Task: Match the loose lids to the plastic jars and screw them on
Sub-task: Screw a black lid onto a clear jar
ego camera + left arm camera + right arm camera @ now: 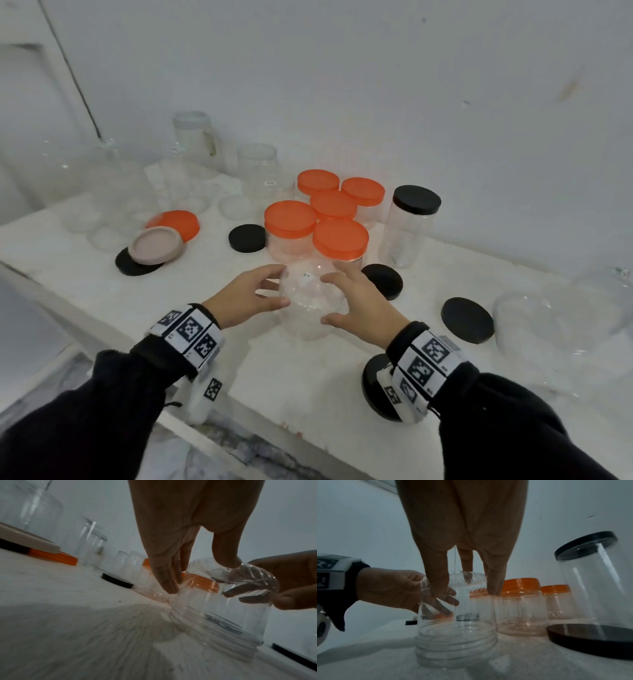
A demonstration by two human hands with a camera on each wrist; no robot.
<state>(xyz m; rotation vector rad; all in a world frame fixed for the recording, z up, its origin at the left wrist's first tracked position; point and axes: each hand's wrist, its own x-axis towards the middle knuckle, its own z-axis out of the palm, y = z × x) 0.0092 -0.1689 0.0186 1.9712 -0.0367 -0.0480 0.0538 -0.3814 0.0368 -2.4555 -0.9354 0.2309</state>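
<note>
A clear plastic jar [308,301] [214,608] [453,628] stands upside down on the white table [239,359], its threaded mouth on the surface, with no lid on it. Both hands grip its upturned base. My left hand [279,286] [200,577] holds it from the left, thumb near, fingers on the far side. From the right, my right hand [329,298] [464,592] does the same. Loose black lids [383,281] [467,320] [247,238] lie around it.
Several orange-lidded jars [340,240] stand just behind, with a tall black-lidded jar [411,226] to their right. At the left lie a beige lid [156,245], an orange lid [178,222] and a black lid [137,265]. Clear jars [257,168] and clear lids sit at the back, a clear container [555,329] at the right.
</note>
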